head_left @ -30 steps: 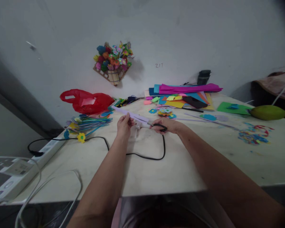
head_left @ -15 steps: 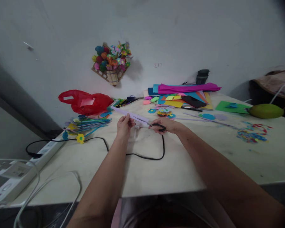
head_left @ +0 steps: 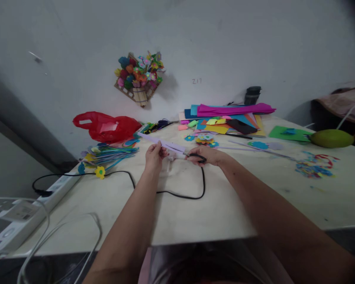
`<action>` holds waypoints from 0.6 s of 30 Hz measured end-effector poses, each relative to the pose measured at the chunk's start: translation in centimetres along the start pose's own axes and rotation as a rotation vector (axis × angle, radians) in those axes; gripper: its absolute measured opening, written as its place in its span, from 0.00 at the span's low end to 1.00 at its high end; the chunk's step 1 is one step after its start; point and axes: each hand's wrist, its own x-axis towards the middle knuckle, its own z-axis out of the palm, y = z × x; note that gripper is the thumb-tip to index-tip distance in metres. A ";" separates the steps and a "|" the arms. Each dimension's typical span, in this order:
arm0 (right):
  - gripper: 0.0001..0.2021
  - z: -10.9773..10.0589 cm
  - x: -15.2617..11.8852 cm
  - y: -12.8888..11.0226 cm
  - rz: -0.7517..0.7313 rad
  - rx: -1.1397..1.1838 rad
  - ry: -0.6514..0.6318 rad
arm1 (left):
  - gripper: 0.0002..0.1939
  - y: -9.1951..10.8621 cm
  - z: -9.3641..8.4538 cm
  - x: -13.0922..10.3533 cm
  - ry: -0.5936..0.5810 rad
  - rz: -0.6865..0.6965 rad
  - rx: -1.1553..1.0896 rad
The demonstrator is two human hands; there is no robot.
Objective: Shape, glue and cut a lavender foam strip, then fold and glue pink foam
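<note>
My left hand (head_left: pixel 155 157) pinches a long lilac paper strip (head_left: pixel 149 138) between thumb and fingers, above the middle of the table. Scissors with black handles (head_left: pixel 198 158) are gripped in my right hand (head_left: pixel 206 154), their blades pointing left along the strip. A slit runs in the strip between the two hands. The blades are partly hidden by the paper. A black cable (head_left: pixel 180 196) curves over the table below the hands. Behind my right hand lies a small pile of paper flowers (head_left: pixel 204 139).
A red plastic bag (head_left: pixel 112 128) and several flower stems (head_left: pixel 115 154) lie at the left. Coloured sheets (head_left: pixel 236 111) are stacked at the back. Paper scraps (head_left: pixel 313 169) and a green-yellow fruit (head_left: pixel 331 139) are at the right. A power strip (head_left: pixel 62 185) runs along the left edge.
Almost nothing differs. Both hands, the strip and the scissors stay in nearly the same place, with only a very slight shift.
</note>
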 end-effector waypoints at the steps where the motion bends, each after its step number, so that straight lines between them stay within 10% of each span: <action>1: 0.15 0.0 0.0 0.0 0.001 0.002 -0.002 | 0.17 0.0 0.0 0.0 0.002 0.000 0.000; 18: 0.15 0.1 -0.1 0.0 0.021 0.003 0.001 | 0.16 -0.2 -0.1 0.2 -0.003 -0.004 0.006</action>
